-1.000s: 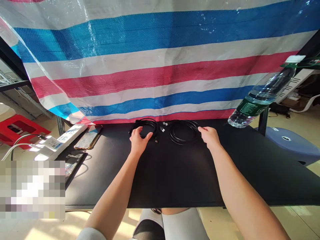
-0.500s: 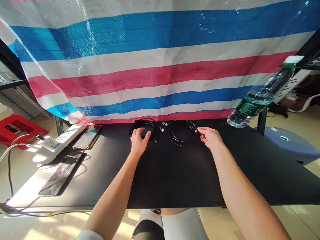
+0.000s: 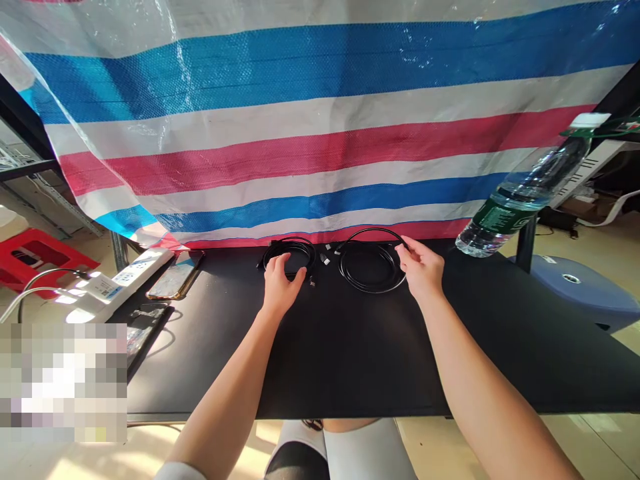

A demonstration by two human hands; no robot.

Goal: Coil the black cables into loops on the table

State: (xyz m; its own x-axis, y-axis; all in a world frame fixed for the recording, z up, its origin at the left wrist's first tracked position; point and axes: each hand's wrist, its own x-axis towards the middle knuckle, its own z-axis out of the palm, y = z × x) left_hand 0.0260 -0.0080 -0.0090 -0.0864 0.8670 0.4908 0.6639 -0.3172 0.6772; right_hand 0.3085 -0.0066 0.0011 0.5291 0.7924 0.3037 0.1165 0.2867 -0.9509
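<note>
Two coiled black cables lie side by side near the back of the table. My right hand [image 3: 423, 268] pinches the right side of the right cable coil [image 3: 374, 291], and one loop of it stands raised toward the back. My left hand [image 3: 283, 283] is over the front of the left cable coil [image 3: 300, 241], thumb and fingers apart; whether it touches the cable I cannot tell. Between the coils are small light-coloured cable plugs [image 3: 325, 259], and another plug [image 3: 313, 282] sits beside my left thumb.
On the black table [image 3: 350, 360] at left are a phone [image 3: 175, 277], a second, partly blurred-out phone [image 3: 150, 330] and a white power strip [image 3: 133, 275]. A tilted water bottle [image 3: 510, 207] is at the back right. Behind hangs a striped plastic sheet [image 3: 300, 140].
My right hand has shifted slightly right, lifting a loop of the right cable away from its coil. My left hand has barely moved. A blurred patch now covers the lower left.
</note>
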